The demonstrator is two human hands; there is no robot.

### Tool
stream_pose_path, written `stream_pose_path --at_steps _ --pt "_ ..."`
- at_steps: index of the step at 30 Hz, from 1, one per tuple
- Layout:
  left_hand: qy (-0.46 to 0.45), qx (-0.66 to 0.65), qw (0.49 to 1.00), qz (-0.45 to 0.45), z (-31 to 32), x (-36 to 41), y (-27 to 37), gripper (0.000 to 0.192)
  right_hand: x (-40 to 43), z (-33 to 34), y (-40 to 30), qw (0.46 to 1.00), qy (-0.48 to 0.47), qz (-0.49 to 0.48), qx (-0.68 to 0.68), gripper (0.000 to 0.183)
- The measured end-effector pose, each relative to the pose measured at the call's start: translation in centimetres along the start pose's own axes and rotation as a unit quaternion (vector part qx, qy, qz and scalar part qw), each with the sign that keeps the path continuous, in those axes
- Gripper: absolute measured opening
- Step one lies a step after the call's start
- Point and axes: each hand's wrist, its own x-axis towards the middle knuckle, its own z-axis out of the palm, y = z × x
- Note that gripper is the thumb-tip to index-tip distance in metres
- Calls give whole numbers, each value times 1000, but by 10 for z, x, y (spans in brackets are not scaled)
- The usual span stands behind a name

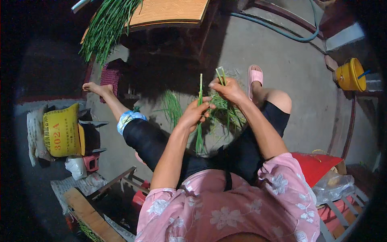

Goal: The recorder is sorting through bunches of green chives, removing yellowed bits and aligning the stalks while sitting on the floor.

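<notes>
My left hand (195,113) grips a thin bunch of long green chive-like stalks (200,87). Their cut-looking tips point up and the leafy ends hang below the fist. Just to its right and slightly higher, my right hand (229,90) pinches a few more pale-ended stalks (221,75). Dark-green leaves hang below that hand. Under the hands, a loose heap of green and yellowish trimmings (222,112) lies on the concrete floor between my legs. A separate bundle of green leaves (171,106) rests on the floor left of the heap.
A large bunch of green leaves (105,33) drapes over the edge of a wooden tabletop (169,12). A yellow bucket (347,75) and a hose (272,28) are at right. Left are a yellow printed sack (62,130) and a pink stool (91,162). A red sheet (314,166) lies beside me.
</notes>
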Motion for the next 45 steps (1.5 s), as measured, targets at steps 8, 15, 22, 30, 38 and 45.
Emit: stream_pose_path --at_steps 8,15,22,30,38,45 --pt "-63 57 996 -33 4 7 -11 29 -3 3 -7 991 -26 69 109 15" --pt "-26 -124 990 63 -3 10 -14 25 2 -3 4 990 -22 62 128 17" --pt "-1 -172 983 65 -12 13 -11 23 -3 2 -8 988 -18 80 129 21" --pt "49 -83 993 62 -4 18 -11 13 0 1 -2 988 -40 78 131 23" --pt "170 44 979 104 -38 26 -19 10 2 -4 0 982 -51 78 165 20" --pt "181 626 758 31 -66 29 -22 20 1 -5 -3 980 -56 102 162 22"
